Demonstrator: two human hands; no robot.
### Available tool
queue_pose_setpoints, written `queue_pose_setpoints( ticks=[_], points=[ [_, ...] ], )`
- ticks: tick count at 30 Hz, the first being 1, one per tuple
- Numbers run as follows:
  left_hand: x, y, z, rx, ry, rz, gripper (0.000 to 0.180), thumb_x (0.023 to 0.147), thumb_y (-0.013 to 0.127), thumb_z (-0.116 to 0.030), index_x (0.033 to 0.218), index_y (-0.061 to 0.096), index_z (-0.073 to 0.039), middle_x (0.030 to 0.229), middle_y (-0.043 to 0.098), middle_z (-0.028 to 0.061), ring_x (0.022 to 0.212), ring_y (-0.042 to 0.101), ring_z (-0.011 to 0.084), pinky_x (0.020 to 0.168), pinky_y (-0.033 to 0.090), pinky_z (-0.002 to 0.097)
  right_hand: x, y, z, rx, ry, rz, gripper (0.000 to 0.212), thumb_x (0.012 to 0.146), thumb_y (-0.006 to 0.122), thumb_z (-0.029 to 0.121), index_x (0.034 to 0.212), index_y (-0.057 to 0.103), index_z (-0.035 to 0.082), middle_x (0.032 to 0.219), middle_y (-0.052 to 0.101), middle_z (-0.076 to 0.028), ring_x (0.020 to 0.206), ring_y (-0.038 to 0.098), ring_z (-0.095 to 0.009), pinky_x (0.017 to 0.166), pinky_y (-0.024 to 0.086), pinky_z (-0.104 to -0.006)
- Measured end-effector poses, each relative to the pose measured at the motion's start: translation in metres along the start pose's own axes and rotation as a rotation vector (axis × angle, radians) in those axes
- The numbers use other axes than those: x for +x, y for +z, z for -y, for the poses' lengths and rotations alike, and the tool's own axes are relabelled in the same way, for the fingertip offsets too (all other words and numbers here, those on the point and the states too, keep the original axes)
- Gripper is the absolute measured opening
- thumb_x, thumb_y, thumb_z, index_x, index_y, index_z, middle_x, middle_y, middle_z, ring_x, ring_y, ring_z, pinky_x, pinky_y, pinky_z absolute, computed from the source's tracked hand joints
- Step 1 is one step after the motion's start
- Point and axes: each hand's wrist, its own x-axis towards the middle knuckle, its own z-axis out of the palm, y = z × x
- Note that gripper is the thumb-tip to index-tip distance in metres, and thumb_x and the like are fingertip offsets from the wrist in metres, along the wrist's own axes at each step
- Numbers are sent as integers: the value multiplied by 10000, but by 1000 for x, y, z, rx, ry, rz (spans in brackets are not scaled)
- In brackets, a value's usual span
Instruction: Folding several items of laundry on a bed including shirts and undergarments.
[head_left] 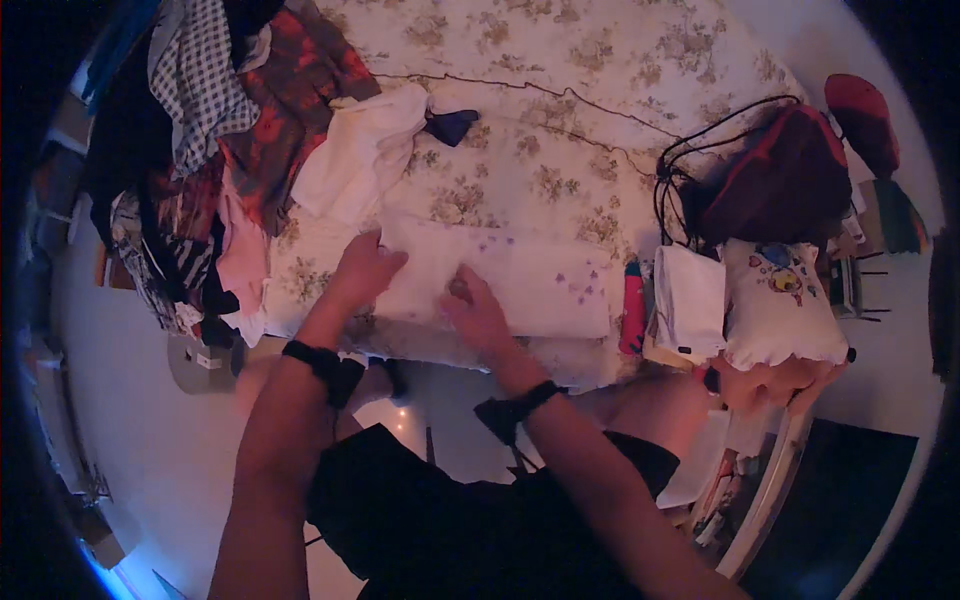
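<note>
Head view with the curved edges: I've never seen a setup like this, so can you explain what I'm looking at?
There's no machine: a person is working bare-handed, filmed by a wide fisheye camera on their head, looking down, so straight edges bend. The left hand is at the left end of a folded white cloth with purple marks; the right hand is at its middle. Whether either grips it is unclear. Beneath lies a flowered cover, with a clothes heap at left and a dark red drawstring bag at right.

floor (150, 440): pale | bed (570, 185): floral-covered | light: dim, pinkish
</note>
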Motion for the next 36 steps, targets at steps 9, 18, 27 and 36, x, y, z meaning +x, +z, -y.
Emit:
queue_pose_setpoints(
  ticks=[9, 18, 27, 36],
  points=[
    [0, 72, -93, 94, 102, 101, 424, 783, 744, -251, 1077, 669, 45, 1024, 729, 246, 969, 727, 353, 844, 567, 453, -33, -26, -29, 42, -154, -38, 511, 990, 670, 218, 1441, 552, 9, 1333, 656, -127, 1256, 610, -216, 1017, 514, -358],
    [7, 135, -91, 131, 156, 252, 433, 890, 716, -390, 1093, 642, -15, 1032, 720, 243, 973, 702, 426, 853, 563, 494, -77, -103, -4, 1099, 149, -283, 371, 945, 674, 205, 1267, 632, 26, 1229, 696, -109, 1180, 644, -309, 950, 539, -480],
    [10, 129, -77, 392, -10, 152, 528, 899, 673, -450, 1152, 649, 13, 1048, 714, 287, 1035, 691, 448, 920, 549, 538, -60, -117, 10, 796, 195, -193, 454, 970, 647, 174, 1363, 523, -17, 1301, 638, -139, 1208, 631, -270, 1008, 542, -455],
    [24, 113, -61, 340, 133, 128, 380, 910, 650, -365, 1026, 735, -13, 986, 745, 231, 950, 717, 424, 868, 555, 514, -39, -105, 26, 654, 245, -128, 447, 936, 689, 158, 1339, 577, -1, 1204, 699, -128, 1060, 695, -228, 924, 571, -385]
  ],
)
